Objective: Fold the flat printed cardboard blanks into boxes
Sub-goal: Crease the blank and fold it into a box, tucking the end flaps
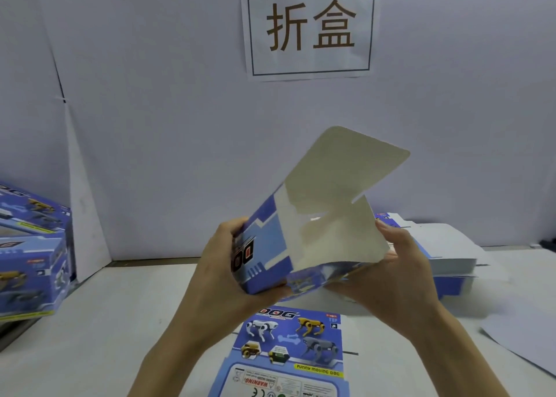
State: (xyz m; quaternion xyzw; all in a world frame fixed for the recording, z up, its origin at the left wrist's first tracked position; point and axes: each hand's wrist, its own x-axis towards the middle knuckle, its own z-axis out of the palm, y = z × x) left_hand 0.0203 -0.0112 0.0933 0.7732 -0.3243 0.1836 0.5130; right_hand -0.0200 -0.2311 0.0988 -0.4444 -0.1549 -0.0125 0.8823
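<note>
I hold a half-formed blue printed box (pixel 270 246) up in front of me, its open end facing me and its pale inside showing. A big rounded lid flap (pixel 346 168) sticks up at the back. My left hand (pixel 222 264) grips the box's left side, thumb on the printed face. My right hand (pixel 397 270) grips the right wall and the underside, fingertips at the wall's edge. A flat printed blank (pixel 288 354) with robot dog pictures lies on the table below my hands.
Folded boxes (pixel 30 252) are stacked at the left edge of the table. A pile of flat blanks (pixel 445 252) lies at the right behind my right hand. A white partition with a paper sign (pixel 310 26) closes off the back.
</note>
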